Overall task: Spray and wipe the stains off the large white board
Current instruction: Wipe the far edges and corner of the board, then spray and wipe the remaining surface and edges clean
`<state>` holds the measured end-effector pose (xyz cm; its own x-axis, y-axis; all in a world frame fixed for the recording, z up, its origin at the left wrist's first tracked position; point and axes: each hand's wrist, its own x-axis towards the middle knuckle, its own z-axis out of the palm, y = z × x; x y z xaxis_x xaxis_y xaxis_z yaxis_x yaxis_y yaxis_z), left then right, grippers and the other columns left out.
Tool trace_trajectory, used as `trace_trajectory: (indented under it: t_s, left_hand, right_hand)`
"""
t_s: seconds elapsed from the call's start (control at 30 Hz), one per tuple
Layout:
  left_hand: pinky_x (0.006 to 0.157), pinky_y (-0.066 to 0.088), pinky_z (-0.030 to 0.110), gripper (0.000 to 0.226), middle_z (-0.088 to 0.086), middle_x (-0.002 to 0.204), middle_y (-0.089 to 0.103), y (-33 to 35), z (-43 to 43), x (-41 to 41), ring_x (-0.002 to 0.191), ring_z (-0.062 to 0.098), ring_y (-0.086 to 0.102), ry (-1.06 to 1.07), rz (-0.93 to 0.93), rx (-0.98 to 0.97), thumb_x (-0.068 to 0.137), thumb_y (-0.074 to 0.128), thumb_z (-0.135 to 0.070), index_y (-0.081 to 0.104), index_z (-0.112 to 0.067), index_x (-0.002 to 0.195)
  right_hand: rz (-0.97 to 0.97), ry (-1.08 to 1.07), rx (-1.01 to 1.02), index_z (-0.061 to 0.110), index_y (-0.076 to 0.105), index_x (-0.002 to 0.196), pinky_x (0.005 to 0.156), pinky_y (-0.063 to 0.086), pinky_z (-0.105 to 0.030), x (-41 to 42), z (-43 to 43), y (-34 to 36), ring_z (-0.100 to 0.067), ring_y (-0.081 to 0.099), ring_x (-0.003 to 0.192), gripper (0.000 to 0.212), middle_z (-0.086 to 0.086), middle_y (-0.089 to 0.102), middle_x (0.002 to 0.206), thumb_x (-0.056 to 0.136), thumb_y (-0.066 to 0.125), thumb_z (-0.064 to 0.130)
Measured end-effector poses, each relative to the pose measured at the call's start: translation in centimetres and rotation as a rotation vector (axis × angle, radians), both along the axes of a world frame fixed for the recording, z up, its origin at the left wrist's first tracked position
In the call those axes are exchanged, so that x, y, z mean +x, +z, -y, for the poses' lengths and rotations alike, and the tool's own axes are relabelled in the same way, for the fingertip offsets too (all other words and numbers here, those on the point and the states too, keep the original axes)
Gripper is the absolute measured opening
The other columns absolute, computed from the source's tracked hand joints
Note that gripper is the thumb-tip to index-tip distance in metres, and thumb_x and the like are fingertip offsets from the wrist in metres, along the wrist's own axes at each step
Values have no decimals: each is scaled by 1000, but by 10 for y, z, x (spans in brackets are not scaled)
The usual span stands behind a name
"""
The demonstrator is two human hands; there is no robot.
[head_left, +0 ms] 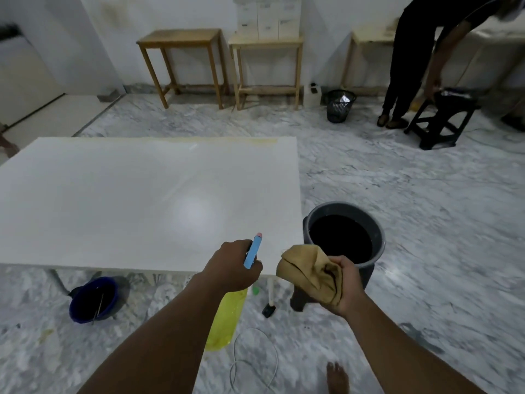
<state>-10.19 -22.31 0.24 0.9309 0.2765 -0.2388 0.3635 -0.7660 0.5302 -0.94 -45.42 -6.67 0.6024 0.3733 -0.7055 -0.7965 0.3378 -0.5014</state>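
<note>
The large white board (119,200) lies flat like a tabletop in front of me, with a yellowish stain (227,141) along its far edge. My left hand (233,265) grips a spray bottle (224,322) with a yellow-green body and a blue trigger head, whose nozzle points over the board's near right corner. My right hand (345,282) holds a crumpled tan cloth (309,271) just right of that corner, above the floor.
A dark grey bucket (377,240) of dark liquid stands on a stool right of the board. A blue bucket (93,300) sits under the near edge. Wooden tables (181,38) line the far wall. A person (409,61) bends over a black stool at the back right. A wire lies by my bare foot (336,378).
</note>
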Motion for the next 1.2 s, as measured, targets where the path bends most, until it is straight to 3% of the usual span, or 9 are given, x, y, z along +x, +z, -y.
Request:
trace_trajectory:
  t_s: [0.1, 0.23, 0.37, 0.77, 0.83, 0.9, 0.97, 1.1, 1.2]
  left_hand:
    - [62, 40, 26, 15, -1, 77, 61, 18, 21, 29, 70, 19, 54, -39, -5, 3, 93, 64, -22, 58, -14, 82]
    - [67, 43, 26, 20, 12, 95, 71, 42, 49, 77, 77, 21, 57, -45, -16, -8, 94, 65, -24, 66, -4, 97]
    - [75, 49, 33, 22, 13, 100, 72, 60, 87, 132, 80, 22, 60, -25, 3, 10, 94, 65, -25, 66, -5, 100]
    - [80, 53, 40, 20, 13, 102, 71, 94, 170, 247, 91, 31, 68, 0, 36, 32, 95, 65, -28, 64, -8, 98]
    - [79, 53, 39, 19, 14, 102, 71, 97, 172, 262, 90, 31, 68, 4, 29, 43, 94, 64, -27, 64, -8, 96]
    - [80, 54, 40, 20, 13, 103, 71, 98, 170, 276, 94, 33, 69, 11, 19, 55, 94, 64, -27, 65, -7, 98]
    - [78, 51, 36, 18, 11, 102, 70, 98, 166, 293, 95, 32, 69, 13, 11, 60, 94, 64, -27, 64, -9, 97]
    - [78, 49, 34, 23, 13, 105, 71, 98, 154, 324, 86, 24, 62, 42, 29, 69, 94, 64, -27, 67, -6, 102]
    - [76, 48, 35, 23, 14, 104, 72, 97, 144, 350, 83, 24, 60, 53, 51, 63, 94, 64, -26, 67, -4, 101]
  right_hand:
    - [27, 6, 124, 4, 70, 99, 80, 57, -41, 36, 10, 30, -36, 69, 86, 36, -20, 70, 96, 89, 52, 33]
    - [39, 56, 211, 1, 64, 126, 98, 51, -50, 86, 21, 63, -40, 62, 117, 63, -24, 63, 130, 87, 59, 50]
    - [87, 152, 253, -1, 59, 133, 111, 40, -53, 143, 49, 88, -42, 55, 128, 79, -26, 59, 135, 84, 60, 61]
    - [308, 308, 65, -4, 60, 122, 112, 40, -53, 291, 121, 139, -46, 49, 132, 77, -31, 54, 138, 68, 87, 43]
    - [305, 307, 43, -1, 59, 122, 106, 47, -53, 309, 121, 141, -46, 54, 127, 73, -33, 56, 134, 67, 88, 37]
    - [305, 299, -14, 1, 61, 111, 82, 60, -46, 324, 119, 141, -40, 68, 100, 47, -28, 66, 111, 77, 81, 27]
    - [303, 302, -79, 4, 62, 97, 62, 60, -38, 342, 116, 139, -33, 67, 76, 23, -19, 66, 89, 82, 72, 18]
    - [280, 319, -101, 12, 57, 67, 71, 59, -42, 376, 109, 142, -31, 62, 69, 11, -12, 61, 77, 75, 61, 17]
    - [246, 258, -44, 14, 50, 63, 72, 59, -44, 399, 105, 147, -32, 65, 69, 16, -13, 63, 75, 78, 53, 19]
